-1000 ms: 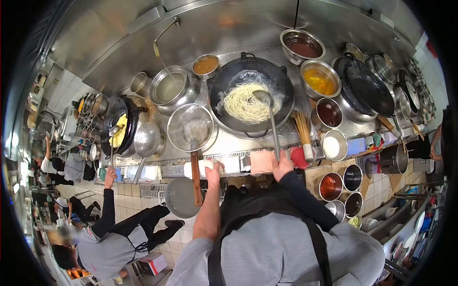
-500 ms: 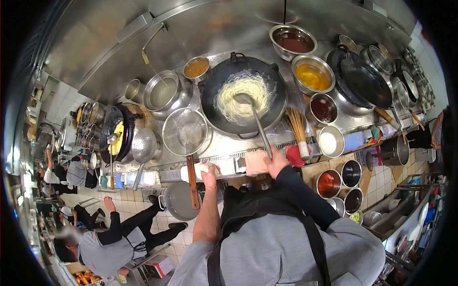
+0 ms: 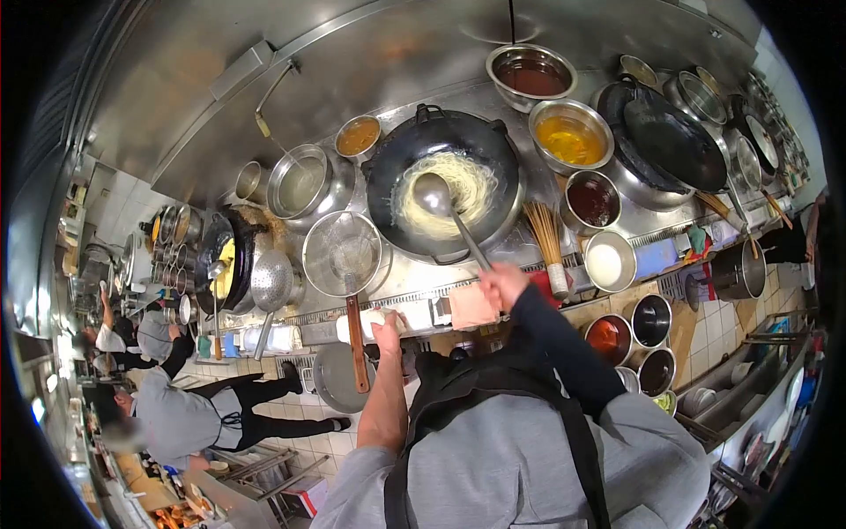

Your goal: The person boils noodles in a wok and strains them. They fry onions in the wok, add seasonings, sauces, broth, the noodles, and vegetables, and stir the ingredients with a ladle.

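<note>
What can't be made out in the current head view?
All head view:
- Noodles under the ladle: hidden by its bowl.
- End of the ladle's handle: covered by the right hand.
- Left hand fingertips at the cloth: hidden by the hand itself.
- Near co-worker: face blurred.
- Far-left pots: contents too small.
- Far-right person: cut off by the dark lens edge.

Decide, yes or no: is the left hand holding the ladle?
No, the right hand grips the ladle by its handle.
</note>
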